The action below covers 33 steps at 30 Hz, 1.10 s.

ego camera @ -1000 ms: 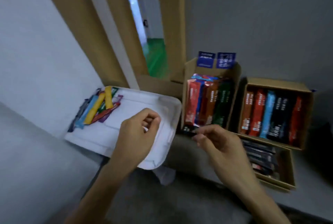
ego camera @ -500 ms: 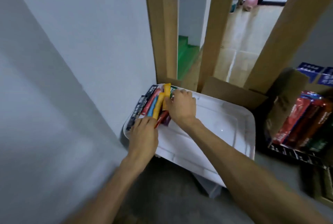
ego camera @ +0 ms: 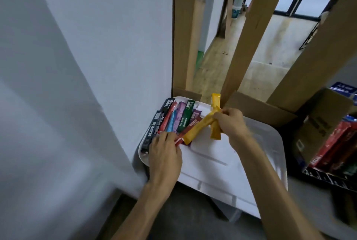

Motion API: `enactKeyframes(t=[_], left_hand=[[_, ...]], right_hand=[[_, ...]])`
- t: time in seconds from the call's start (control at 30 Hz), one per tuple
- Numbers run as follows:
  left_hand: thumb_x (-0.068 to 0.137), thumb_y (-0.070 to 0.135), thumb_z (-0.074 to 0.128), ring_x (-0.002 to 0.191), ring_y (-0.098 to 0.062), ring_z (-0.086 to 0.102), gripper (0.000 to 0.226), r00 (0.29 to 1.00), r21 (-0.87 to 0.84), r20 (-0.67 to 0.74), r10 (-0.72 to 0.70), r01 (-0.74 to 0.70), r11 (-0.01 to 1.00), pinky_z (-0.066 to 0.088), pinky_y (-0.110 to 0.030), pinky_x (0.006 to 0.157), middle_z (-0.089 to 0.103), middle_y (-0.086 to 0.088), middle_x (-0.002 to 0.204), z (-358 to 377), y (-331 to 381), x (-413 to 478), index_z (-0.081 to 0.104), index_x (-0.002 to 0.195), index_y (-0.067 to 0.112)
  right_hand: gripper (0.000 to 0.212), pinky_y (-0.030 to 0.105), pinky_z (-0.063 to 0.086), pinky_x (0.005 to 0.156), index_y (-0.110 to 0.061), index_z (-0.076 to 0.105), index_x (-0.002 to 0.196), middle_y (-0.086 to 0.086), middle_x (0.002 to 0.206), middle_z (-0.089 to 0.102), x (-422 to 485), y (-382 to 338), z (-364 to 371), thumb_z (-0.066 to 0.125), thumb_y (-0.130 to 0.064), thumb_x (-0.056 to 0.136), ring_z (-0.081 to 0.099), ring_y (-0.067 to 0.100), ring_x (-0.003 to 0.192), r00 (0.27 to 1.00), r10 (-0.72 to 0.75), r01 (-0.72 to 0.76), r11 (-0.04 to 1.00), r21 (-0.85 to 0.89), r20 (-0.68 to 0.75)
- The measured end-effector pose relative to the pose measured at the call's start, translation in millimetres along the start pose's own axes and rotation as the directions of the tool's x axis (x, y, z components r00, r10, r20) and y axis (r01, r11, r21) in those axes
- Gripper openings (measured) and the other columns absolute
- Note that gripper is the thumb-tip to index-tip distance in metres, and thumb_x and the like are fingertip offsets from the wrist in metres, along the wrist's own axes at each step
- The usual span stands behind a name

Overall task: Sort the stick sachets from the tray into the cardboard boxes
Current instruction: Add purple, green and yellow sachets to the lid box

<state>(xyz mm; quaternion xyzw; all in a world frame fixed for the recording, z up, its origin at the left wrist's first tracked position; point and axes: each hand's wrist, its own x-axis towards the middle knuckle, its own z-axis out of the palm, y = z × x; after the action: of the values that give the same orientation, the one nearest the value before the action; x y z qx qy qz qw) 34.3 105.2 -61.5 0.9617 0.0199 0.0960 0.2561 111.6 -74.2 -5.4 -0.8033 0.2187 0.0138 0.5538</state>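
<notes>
a white tray (ego camera: 222, 164) is seen at the middle of the view, set against the grey wall (ego camera: 96, 56) on the left. a row of stick sachets (ego camera: 178, 119) is laid side by side in its far left corner; black, red, blue, purple and green wrappers can be made out. two yellow sachets (ego camera: 197, 128) are pinched between the thumb and curled fingers of the right hand (ego camera: 230, 123). they are crossed over each other, one slanted down towards the near left over the row, the other nearly upright. the left hand (ego camera: 164, 152) is laid palm down on the near ends of the row, fingers bent; whether anything is gripped there cannot be told. at the right edge an open cardboard box (ego camera: 316, 123) is seen, well apart from both hands, with red sachets (ego camera: 336, 143) packed in it.
</notes>
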Motion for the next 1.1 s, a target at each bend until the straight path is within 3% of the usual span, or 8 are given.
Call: enactKeyframes(t=[0.07,0.2,0.33,0.43,0.53,0.63,0.8,1.1], left_hand=[[0.091,0.019,0.067,0.111,-0.019,0.056,0.027,1.000,-0.055,-0.017,0.003,-0.004,0.998,0.057,-0.036,0.086,0.055,-0.002,0.122,-1.9,3.6,0.7,0.056,0.116,0.019],[0.097,0.022,0.058,0.107,-0.019,0.058,0.032,0.998,-0.196,-0.045,-0.039,0.030,0.980,0.060,-0.036,0.079,0.048,-0.006,0.123,-4.3,12.9,24.8,0.048,0.125,0.014],[0.098,0.023,0.051,0.119,-0.034,0.050,0.049,0.998,-0.094,0.058,-0.019,0.024,0.995,0.040,-0.042,0.101,0.052,-0.019,0.133,14.0,24.3,67.1,0.042,0.140,0.001],[0.098,0.033,0.051,0.122,-0.033,0.047,0.048,0.989,-0.008,0.140,0.042,-0.041,0.999,0.034,-0.041,0.105,0.056,-0.015,0.132,22.3,22.0,69.2,0.047,0.137,0.005],[0.097,0.023,0.056,0.123,-0.030,0.046,0.041,0.984,-0.144,0.155,0.084,-0.062,0.988,0.037,-0.040,0.104,0.054,-0.010,0.131,23.5,17.9,61.3,0.050,0.135,0.009],[0.094,0.016,0.057,0.119,-0.026,0.053,0.036,0.983,-0.298,0.181,0.039,0.017,0.955,0.044,-0.038,0.098,0.058,-0.007,0.125,21.4,16.0,61.2,0.058,0.129,0.017],[0.092,0.010,0.056,0.090,-0.015,0.065,0.023,0.983,-0.489,0.183,0.010,0.082,0.868,0.054,-0.035,0.083,0.071,0.006,0.095,9.5,4.9,52.3,0.072,0.103,0.023],[0.092,0.017,0.061,0.102,-0.026,0.065,0.034,0.987,-0.134,0.025,0.157,-0.152,0.979,0.053,-0.037,0.090,0.067,-0.008,0.115,25.2,0.6,13.3,0.063,0.125,0.009]], right_hand=[[0.017,0.045,0.058,0.070,0.000,0.065,0.085,0.018,0.072,0.071,1.1,7.5,2.7,0.052,-0.009,0.091,0.068,0.030,0.067,0.999,0.035,-0.035,0.999,0.019,0.013],[0.022,0.028,0.045,0.052,0.002,0.066,0.095,0.012,0.079,0.071,17.2,8.1,9.3,0.055,-0.016,0.086,0.064,0.027,0.069,0.997,0.082,-0.081,0.977,-0.199,-0.003],[0.047,0.044,0.055,0.072,-0.011,0.041,0.105,0.013,0.103,0.063,17.1,5.3,20.2,0.077,-0.030,0.081,0.065,0.032,0.092,0.966,0.087,-0.087,0.996,0.011,-0.244],[0.057,0.043,0.053,0.075,-0.005,0.049,0.101,0.013,0.097,0.065,7.0,15.8,17.5,0.083,-0.041,0.074,0.064,0.033,0.087,0.905,0.184,-0.118,0.975,0.190,-0.383],[0.043,0.040,0.055,0.066,-0.004,0.068,0.084,0.015,0.083,0.073,-8.7,31.8,23.1,0.075,-0.046,0.077,0.068,0.034,0.080,0.951,0.214,-0.207,0.977,0.056,-0.225],[0.052,0.026,0.043,0.049,-0.001,0.067,0.096,0.017,0.093,0.072,-4.1,24.1,42.7,0.069,-0.051,0.080,0.068,0.033,0.086,0.977,0.202,-0.207,0.975,-0.082,-0.067],[0.041,0.031,0.046,0.069,-0.011,0.059,0.086,0.010,0.092,0.066,11.0,0.1,64.3,0.067,-0.051,0.085,0.066,0.031,0.095,0.982,0.187,-0.183,0.977,-0.105,0.026],[0.039,0.035,0.054,0.081,-0.014,0.057,0.104,0.007,0.105,0.068,20.0,-28.8,95.2,0.071,-0.033,0.073,0.066,0.030,0.103,0.991,0.066,0.015,0.798,-0.602,0.112]])
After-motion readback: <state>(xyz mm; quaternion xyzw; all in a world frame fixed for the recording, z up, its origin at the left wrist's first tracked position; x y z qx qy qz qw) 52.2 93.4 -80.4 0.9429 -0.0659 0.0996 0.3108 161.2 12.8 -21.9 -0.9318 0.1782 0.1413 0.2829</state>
